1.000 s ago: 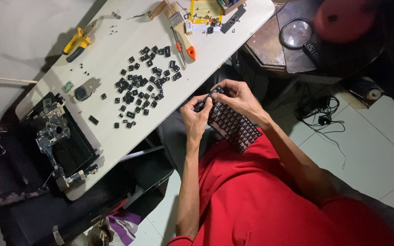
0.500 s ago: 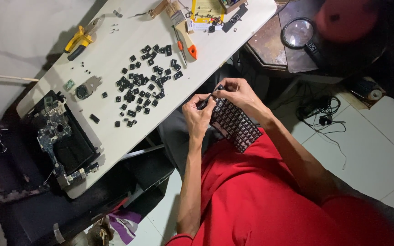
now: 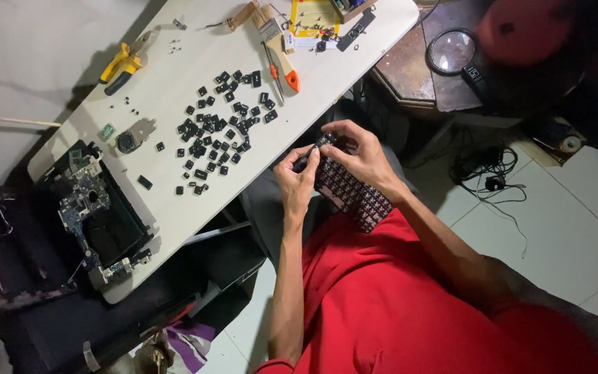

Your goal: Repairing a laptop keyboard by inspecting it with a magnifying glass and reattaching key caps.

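Note:
A dark laptop keyboard panel [image 3: 351, 194] rests against my red shirt, tilted up toward the white table [image 3: 174, 76]. My left hand [image 3: 296, 181] pinches the panel's upper left corner. My right hand [image 3: 356, 154] grips its top edge, fingertips meeting those of my left hand over a small dark piece, perhaps a key cap; I cannot tell exactly. Several loose black key caps [image 3: 219, 131] lie scattered on the table just beyond my hands.
An opened laptop base with exposed circuit board [image 3: 95, 208] sits at the table's left end. Yellow pliers [image 3: 124, 64], an orange-handled screwdriver [image 3: 284, 69], a brush [image 3: 266, 15] and a yellow card [image 3: 313, 17] lie at the far side. A magnifying glass [image 3: 451, 52] rests on a dark side table; cables [image 3: 489, 173] cross the tiled floor.
Both hands stayed on the keyboard's top edge; the fingers shifted slightly and drew closer together at the corner. The key caps on the table did not move.

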